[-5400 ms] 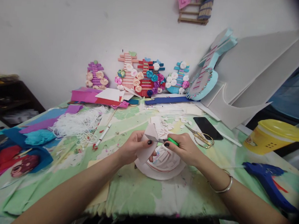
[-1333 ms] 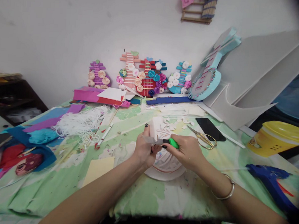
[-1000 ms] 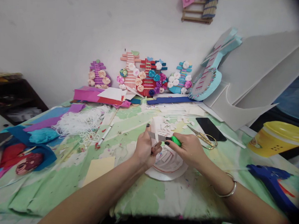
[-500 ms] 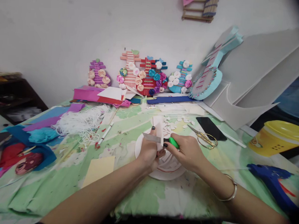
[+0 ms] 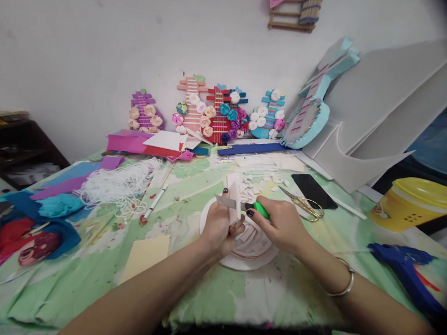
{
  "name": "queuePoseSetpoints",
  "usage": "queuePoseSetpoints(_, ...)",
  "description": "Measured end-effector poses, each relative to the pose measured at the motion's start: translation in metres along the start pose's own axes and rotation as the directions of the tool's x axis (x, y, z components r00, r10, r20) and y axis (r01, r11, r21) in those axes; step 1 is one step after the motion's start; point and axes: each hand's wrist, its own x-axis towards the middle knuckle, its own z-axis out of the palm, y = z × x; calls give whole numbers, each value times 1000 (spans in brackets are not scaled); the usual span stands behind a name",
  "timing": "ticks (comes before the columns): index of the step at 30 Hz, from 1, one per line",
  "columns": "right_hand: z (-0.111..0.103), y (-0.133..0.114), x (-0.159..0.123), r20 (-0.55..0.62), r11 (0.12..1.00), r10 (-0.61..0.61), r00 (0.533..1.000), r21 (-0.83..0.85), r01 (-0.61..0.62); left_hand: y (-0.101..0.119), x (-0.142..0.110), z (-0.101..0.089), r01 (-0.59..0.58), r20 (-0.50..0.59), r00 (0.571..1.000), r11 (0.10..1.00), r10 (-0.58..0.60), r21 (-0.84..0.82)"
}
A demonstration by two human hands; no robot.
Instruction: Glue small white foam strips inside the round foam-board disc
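Left hand [image 5: 220, 227]: grip clamped on white board piece [image 5: 237, 211] | Right hand [image 5: 282, 221]: grip clamped on green-handled knife [image 5: 260, 210] | Change: piece turned edge-on, presenting its narrow side to blade [image 5: 225, 201]

Flowery guitar shapes [image 5: 219, 118] by the wall [image 5: 200, 31], a tangle of white cord [image 5: 118, 184], black phone [image 5: 314, 191], yellow tub [image 5: 403, 209]

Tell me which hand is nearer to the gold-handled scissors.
Right. The right hand is at the near left of the gold-handled scissors; the left hand is farther left.
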Motion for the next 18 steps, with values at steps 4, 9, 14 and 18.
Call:
queuePoseSetpoints(4,0,6,2,7,999,37,999,-9,-37,5,-3,1,48,-4,999,998,-49,-29)
queuePoseSetpoints(9,1,11,4,8,997,69,998,-36,-69,5,1,-3,54,10,998,998,-54,7)
queuePoseSetpoints(14,2,5,4,4,996,78,997,-43,-78,0,4,-5,47,21,999,996,-49,69)
queuePoseSetpoints(18,1,0,2,-11,997,63,998,-36,-64,-4,1,-3,74,26,997,993,-77,87)
